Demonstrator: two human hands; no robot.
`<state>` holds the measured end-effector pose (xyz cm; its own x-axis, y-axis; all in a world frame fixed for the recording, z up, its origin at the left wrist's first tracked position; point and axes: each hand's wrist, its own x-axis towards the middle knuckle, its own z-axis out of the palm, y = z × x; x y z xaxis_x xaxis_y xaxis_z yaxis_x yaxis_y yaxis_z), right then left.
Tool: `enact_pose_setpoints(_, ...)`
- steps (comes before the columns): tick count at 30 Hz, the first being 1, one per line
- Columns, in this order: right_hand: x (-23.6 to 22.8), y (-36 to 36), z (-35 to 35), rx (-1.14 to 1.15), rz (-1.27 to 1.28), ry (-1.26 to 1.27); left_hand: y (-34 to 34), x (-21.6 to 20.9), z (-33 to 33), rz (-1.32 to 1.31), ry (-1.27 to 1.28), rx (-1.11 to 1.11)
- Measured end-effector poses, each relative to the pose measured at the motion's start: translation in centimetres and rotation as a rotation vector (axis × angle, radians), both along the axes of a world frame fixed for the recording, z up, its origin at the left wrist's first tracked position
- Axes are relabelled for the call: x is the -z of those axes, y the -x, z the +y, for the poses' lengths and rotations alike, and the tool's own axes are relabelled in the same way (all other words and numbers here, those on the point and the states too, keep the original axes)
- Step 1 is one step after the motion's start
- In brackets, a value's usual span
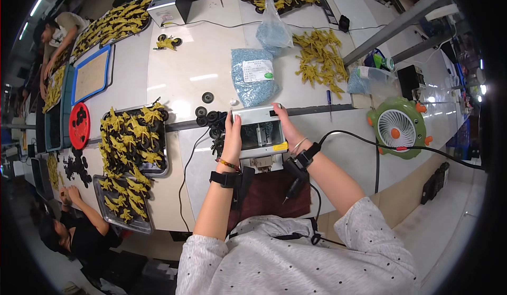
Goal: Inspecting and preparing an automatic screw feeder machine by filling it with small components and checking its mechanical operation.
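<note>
Between my two hands is a white metal box-shaped machine [250, 116] with an open window in its upper face and a yellow sticker at its near right corner. Bluish bits show inside the window. My left hand [232, 139] presses along its left side with straight fingers. On the other side, my right hand [288, 128] grips the far right corner, fingertips over the edge. Beside my left hand lie several black toy wheels [207, 97] and a small white piece [233, 102]. Just beyond the machine rests a bag of blue pellets [253, 84] with a white label.
Yellow figure parts [321, 57] lie piled at the far right, near a screwdriver [328, 97]. A green fan [393, 127] stands right. Metal trays [166, 163] of yellow-and-black toys are at left, near a red dish [72, 131]. Two people work along the left side. Cables cross the table.
</note>
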<state>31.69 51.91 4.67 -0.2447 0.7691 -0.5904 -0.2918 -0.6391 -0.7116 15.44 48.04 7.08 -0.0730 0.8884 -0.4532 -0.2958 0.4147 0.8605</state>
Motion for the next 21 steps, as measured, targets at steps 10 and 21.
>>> enact_pose_setpoints(10, -3.3, -0.6, -7.0, 0.003, -0.145, -0.597, -1.4, -2.9, -7.9, 0.147, -0.259, -0.072)
enact_pose_setpoints(21, -0.1, 0.2, -2.6, 0.091, -0.025, -0.407, -0.7, 1.2, -4.1, 0.167, -0.227, -0.103)
